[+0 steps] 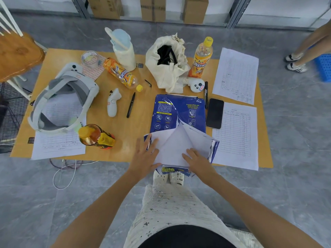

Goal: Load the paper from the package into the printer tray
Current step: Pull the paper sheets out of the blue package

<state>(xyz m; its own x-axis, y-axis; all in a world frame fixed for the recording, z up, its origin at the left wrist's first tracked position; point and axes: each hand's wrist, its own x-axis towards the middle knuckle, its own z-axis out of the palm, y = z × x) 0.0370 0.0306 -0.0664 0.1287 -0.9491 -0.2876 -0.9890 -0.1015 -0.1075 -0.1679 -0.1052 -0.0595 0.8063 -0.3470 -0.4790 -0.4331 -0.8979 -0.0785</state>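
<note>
Paper package lengthwise away from viewer; both hands flat, spread on torn near end.

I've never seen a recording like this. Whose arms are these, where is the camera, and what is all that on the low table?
There is no machine here: the single picture comes from a wide-angle camera worn on a person's head, looking down at their own bare arms. The left hand and right hand rest flat on white paper showing through a torn-open blue paper package; neither hand is closed around anything. The package lies at the near edge of a low wooden table. Around it lie a black phone, printed forms, orange drink bottles, a marker pen, a cloth bag and a white headset. No printer is in view.
</note>
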